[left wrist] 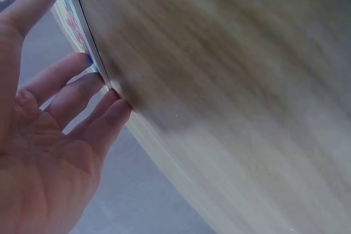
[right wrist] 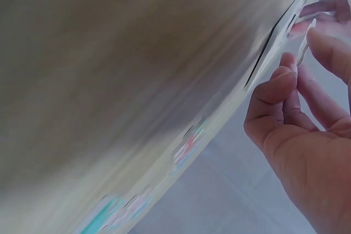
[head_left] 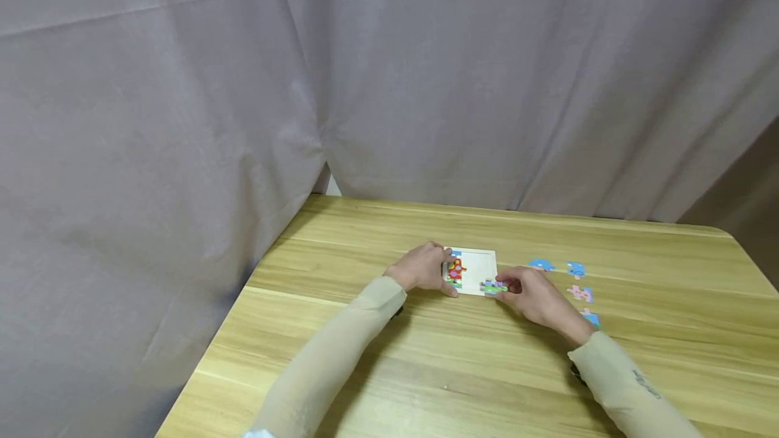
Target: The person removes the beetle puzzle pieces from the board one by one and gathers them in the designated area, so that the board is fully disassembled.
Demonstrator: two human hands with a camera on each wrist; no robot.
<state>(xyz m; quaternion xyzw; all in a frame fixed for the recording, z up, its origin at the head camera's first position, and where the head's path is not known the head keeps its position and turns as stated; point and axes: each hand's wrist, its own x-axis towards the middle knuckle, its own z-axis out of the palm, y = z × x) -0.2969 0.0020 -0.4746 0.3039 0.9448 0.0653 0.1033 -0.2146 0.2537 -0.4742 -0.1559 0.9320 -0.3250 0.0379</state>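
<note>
A white-framed puzzle tray (head_left: pixel 479 262) lies flat on the wooden table. Red, blue and green picture pieces (head_left: pixel 455 270) fill its left side, while the rest shows a bare white base. My left hand (head_left: pixel 425 268) holds the tray at its left end, thumb at the near edge and fingers at the far side. Between thumb and fingers, my right hand (head_left: pixel 538 297) pinches a green and purple puzzle piece (head_left: pixel 490 286) over the tray's near right corner. In the right wrist view that puzzle piece (right wrist: pixel 305 47) appears edge-on, tilted above the tray.
Several loose puzzle pieces lie right of the tray: a blue one (head_left: pixel 541 264), another blue one (head_left: pixel 575 268), a pink and blue one (head_left: pixel 581 293), and one (head_left: pixel 590 318) partly behind the right wrist. Grey curtains (head_left: pixel 426 86) hang along the table's back and left edges.
</note>
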